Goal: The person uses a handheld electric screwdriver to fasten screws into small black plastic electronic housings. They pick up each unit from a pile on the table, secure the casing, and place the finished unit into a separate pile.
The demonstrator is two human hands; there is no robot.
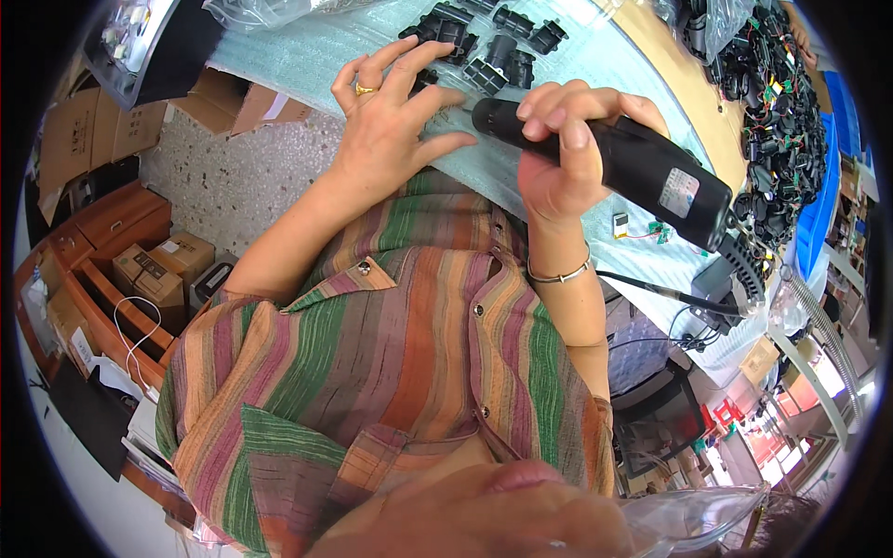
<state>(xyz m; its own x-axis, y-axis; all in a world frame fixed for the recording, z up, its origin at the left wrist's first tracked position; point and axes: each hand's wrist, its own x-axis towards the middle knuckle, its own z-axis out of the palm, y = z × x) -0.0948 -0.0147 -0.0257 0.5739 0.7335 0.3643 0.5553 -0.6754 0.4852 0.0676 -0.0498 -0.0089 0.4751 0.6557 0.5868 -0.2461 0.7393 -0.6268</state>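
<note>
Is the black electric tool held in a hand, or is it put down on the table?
Held, in the right hand: fingers and thumb wrap around the body of the black electric tool.

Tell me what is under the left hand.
The left hand is partly over pale blue sheeting, with black plastic parts showing close beside it. Whatever lies directly beneath the hand is covered and cannot be seen.

Pale mat (288, 56): we had bare room left of the left hand (395, 121).
Black parts (500, 58): these crowded us near its fingertips.
Black power tool (637, 167): its body and coiled cord (744, 268) obstructed us rightward.
</note>
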